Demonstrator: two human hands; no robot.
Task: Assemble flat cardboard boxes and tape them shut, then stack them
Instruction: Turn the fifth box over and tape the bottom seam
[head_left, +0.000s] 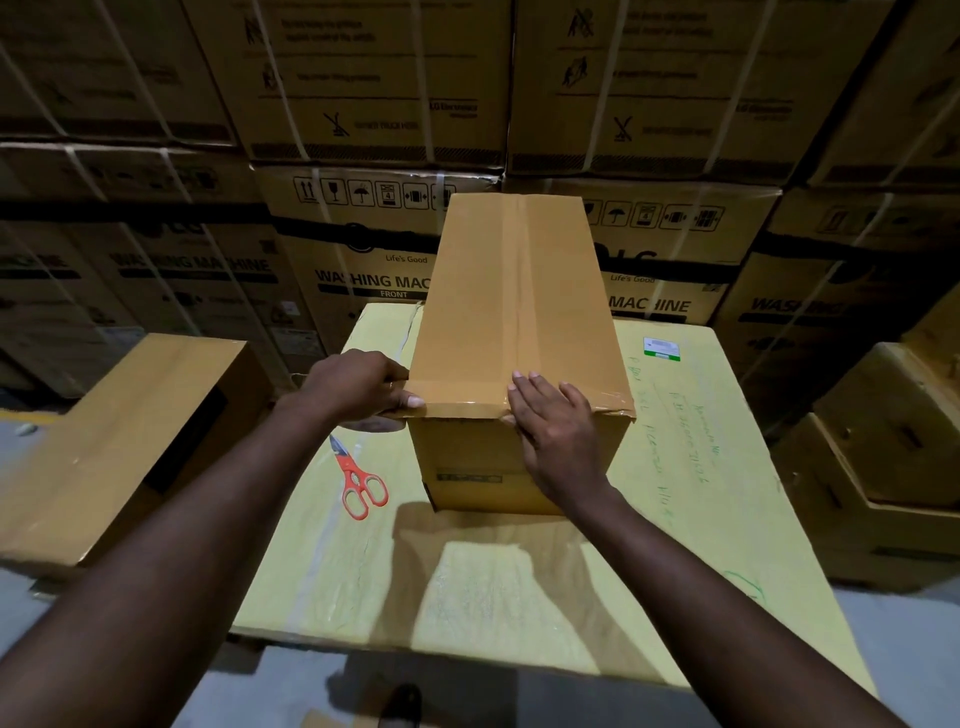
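— Where's my box, and how am I holding it?

— Your box (519, 312) stands near the middle of the desk (701, 467), closed top up, its long side running away from you. Your left hand (358, 384) grips the near left corner, thumb along the top edge and the rest curled round it. Your right hand (556, 431) lies flat over the near edge at the centre seam, its fingers (524, 395) straight and close together, pressing the tape (524, 291) down.

— So how do I finish this well?

— I'd say you're smoothing the tape end over the edge. Brace with the left hand so the box can't slide. Wipe the right palm from the seam down the front face, pushing wrinkles outward, since the film near the right corner looks creased. Press hardest at the fold, where tape tends to lift. The scissors (361, 480) lie on the desk just left of the box if a tail needs trimming.
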